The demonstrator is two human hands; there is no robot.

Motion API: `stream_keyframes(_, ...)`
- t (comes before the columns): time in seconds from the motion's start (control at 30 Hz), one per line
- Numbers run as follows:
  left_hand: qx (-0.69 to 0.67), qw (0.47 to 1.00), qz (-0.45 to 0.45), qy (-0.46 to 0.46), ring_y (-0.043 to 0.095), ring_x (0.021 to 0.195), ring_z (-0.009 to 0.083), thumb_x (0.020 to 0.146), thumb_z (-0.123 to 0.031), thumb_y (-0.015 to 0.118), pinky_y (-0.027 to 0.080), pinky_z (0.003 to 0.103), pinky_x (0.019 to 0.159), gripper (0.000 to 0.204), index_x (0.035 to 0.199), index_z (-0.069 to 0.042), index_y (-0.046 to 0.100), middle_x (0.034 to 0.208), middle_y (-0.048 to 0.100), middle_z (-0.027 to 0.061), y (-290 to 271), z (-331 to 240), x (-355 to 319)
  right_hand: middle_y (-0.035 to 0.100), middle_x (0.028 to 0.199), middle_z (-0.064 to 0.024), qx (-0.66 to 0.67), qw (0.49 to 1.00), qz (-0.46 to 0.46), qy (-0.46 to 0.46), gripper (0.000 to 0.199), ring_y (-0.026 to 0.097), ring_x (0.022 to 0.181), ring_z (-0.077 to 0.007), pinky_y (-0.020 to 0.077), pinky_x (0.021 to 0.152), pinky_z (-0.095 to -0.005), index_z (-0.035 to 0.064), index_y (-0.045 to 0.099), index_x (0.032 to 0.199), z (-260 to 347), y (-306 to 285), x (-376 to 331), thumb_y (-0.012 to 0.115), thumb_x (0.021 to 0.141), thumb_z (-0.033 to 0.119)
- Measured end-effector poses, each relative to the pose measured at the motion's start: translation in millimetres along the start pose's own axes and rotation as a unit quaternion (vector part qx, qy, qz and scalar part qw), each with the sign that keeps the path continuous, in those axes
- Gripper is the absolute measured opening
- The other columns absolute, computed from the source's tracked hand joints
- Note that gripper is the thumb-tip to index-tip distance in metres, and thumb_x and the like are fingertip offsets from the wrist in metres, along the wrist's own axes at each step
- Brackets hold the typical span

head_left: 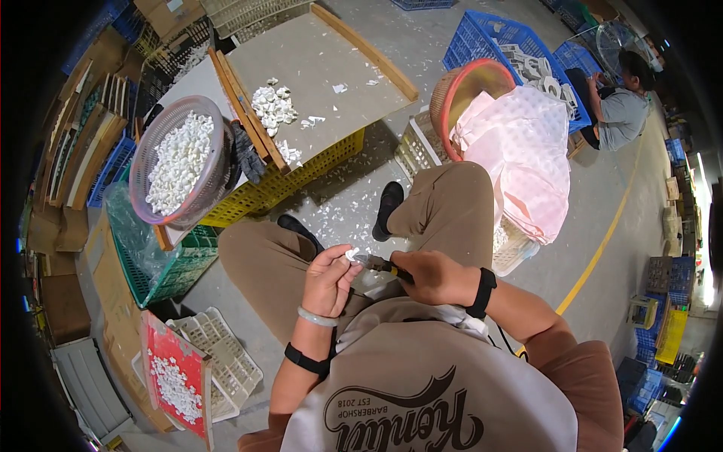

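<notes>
My left hand (329, 280) pinches a small white plastic part (351, 254) between thumb and fingers, above my lap. My right hand (435, 277) grips a hand cutter (378, 264) with dark and yellow handles, its tip touching the white part. Both hands meet between my knees. A round pink mesh basket (154, 135) heaped with white parts stands to the upper left. A pile of white parts (273, 105) lies on the grey board table (331, 53) ahead.
The board rests on a yellow crate (301, 177); a green crate (162, 271) sits under the basket. A red tray (177, 377) of white parts lies lower left. A pink sack (523, 151) sits in a basket to my right. Another person (621, 102) sits far right. White scraps litter the floor.
</notes>
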State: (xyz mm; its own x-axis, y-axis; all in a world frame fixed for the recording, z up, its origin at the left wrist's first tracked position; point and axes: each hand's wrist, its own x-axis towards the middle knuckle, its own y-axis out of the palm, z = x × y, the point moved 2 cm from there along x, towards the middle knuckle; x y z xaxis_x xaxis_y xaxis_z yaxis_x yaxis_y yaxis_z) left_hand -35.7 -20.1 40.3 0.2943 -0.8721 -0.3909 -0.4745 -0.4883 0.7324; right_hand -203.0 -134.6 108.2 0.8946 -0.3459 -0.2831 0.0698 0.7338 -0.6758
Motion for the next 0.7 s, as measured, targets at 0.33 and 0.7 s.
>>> stream_keyframes(0.33,-0.102,0.994,0.024,-0.044,0.055,0.073,0.0151,0.092,-0.006,0.051,0.05,0.025,0.066,0.015,0.104,-0.002,0.059,0.088,0.06,0.0091,2.3,-9.1,0.3,0.058,0.079,-0.022,0.093,0.995,-0.021,-0.034,0.024,0.057,0.075,-0.0412,0.0439,0.065,-0.0453,0.0001,0.049,0.097,-14.3,2.9,-7.0,0.057,0.076,0.008)
stream_keyframes(0.7,-0.134,0.988,0.064,-0.053,0.05,0.067,0.0145,0.092,-0.011,0.049,0.046,0.026,0.06,0.013,0.102,-0.007,0.057,0.082,0.054,0.0072,-0.7,-11.3,6.9,0.057,0.083,-0.0235,0.15,0.989,0.005,0.009,0.031,0.057,0.08,-0.0385,0.0443,0.07,-0.0418,0.0009,0.048,0.108,-4.6,-7.9,-1.2,0.056,0.079,0.009)
